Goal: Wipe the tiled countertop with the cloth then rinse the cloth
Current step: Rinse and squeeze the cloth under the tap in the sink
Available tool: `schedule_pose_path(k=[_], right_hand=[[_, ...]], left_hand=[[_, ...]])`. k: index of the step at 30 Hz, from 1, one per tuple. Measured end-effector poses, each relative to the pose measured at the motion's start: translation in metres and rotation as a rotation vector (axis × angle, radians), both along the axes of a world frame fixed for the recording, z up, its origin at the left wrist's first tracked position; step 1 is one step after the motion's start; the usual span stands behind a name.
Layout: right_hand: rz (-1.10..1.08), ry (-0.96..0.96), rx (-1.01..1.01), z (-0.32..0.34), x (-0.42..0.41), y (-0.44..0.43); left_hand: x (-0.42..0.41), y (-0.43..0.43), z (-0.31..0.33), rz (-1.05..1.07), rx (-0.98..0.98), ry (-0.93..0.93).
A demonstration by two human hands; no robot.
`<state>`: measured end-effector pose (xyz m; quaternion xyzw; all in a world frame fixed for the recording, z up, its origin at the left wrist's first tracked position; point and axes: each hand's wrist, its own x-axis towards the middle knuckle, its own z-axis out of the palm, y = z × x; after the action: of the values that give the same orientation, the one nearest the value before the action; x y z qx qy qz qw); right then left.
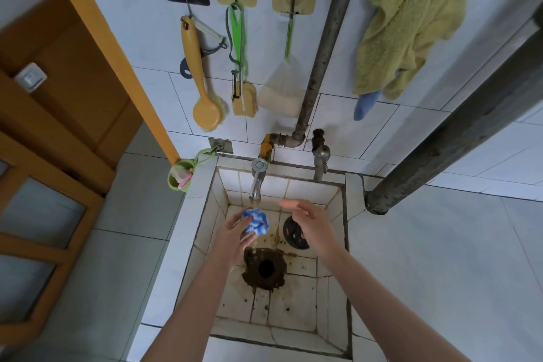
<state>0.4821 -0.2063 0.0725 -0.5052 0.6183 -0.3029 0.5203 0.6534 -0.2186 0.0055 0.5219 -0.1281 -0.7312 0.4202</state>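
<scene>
While left hand (pixel 232 232) grips balled cloth (pixel 256 221) under tap (pixel 256 182), axis indiscernible.

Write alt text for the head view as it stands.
The left hand holds a bunched blue-and-white cloth under a metal tap, over a stained tiled sink; the right hand hovers open beside it. A yellow brush and a green towel hang above.

White-tiled tabletop (pixel 426 273) surrounds sunken square tiled sink (pixel 296 300). Sink floor stained brown. Round drain hole (pixel 266 269) near centre, ringed with dark grime. Black round drain cover (pixel 293 233) lies on sink floor, far-right of hole. Thick dark pipe (pixel 440 138) meets tabletop just right of sink's far corner.
</scene>
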Motion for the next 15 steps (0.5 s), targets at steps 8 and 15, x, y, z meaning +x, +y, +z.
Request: schedule_pose_path(k=[8, 15], right_hand=[[-0.08, -0.039, 0.284, -0.043, 0.015, 0.016], [-0.049, -0.068, 0.198, -0.034, 0.015, 0.019]], left_hand=[[-0.011, 0.028, 0.009, -0.199, -0.143, -0.144], [-0.012, 0.037, 0.02, -0.39, -0.241, -0.209]])
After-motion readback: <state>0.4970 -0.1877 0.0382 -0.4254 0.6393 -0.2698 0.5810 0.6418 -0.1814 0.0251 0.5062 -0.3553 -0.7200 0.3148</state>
